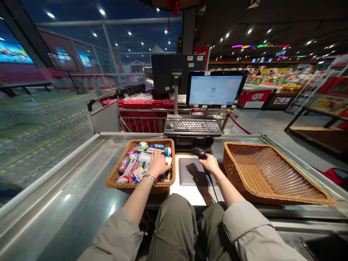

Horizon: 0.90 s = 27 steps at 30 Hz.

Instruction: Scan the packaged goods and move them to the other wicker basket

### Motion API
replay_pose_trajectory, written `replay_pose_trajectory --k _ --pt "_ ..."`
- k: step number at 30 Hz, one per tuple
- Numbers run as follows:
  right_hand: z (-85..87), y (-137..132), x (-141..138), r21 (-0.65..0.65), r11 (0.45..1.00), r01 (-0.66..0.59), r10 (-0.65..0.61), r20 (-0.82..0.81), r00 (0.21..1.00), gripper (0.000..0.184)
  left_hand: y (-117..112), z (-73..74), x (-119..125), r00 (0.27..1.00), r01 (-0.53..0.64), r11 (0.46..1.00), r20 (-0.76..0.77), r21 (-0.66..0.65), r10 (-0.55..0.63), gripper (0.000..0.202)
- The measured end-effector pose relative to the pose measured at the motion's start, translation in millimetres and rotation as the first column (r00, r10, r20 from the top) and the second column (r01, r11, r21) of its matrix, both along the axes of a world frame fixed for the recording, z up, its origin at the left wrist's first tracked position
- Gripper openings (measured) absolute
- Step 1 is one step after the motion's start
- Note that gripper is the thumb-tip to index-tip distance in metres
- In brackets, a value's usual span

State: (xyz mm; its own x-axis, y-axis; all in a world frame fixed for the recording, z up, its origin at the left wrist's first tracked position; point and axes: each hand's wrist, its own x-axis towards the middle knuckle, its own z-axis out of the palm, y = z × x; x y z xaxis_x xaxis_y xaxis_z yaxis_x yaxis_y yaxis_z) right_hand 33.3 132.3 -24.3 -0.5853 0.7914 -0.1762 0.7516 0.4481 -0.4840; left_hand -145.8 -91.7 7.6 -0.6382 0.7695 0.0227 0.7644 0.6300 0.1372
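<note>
I sit at a steel checkout counter. My left hand (pixel 157 163) lies palm down with fingers spread on several small packaged goods (pixel 136 163) in a wicker basket (pixel 114 177) at centre left. My right hand (pixel 208 163) is wrapped round the handle of a black barcode scanner (pixel 200 153), held above a grey scan pad (pixel 190 172). The scanner's cable (pixel 213 188) runs down toward my lap.
A second wicker basket (pixel 272 174) with nothing in it stands to the right. Behind the pad are a black keyboard (pixel 192 127) and a lit monitor (pixel 214 90). Red shopping baskets (pixel 141 105) sit behind the counter. Store shelves line the far right.
</note>
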Motion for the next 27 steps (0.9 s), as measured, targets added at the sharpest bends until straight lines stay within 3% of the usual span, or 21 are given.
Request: replay_pose_trajectory --k 7,16,22,27 --pt "4.7 2.7 13.2 0.038 0.995 0.089 -0.084 -0.113 0.99 0.04 -1.3 -0.5 -0.3 1.0 -0.003 1.0 0.011 0.021 0.002 0.057" --pt "55.1 1.3 9.1 0.126 0.975 0.182 -0.141 -0.283 0.949 0.037 -3.3 11.7 0.1 1.0 0.008 0.997 0.024 0.074 -0.01 0.054" --pt "90.4 -8.4 -7.9 0.12 0.986 0.112 -0.046 -0.45 0.892 0.042 -9.3 23.6 1.4 0.997 0.028 0.982 0.07 0.184 -0.042 0.052" --pt "84.3 -25.6 -18.8 0.077 0.997 0.023 0.023 -0.547 0.837 0.042 -14.1 27.6 -1.3 0.98 0.022 0.937 0.177 0.348 -0.089 0.058"
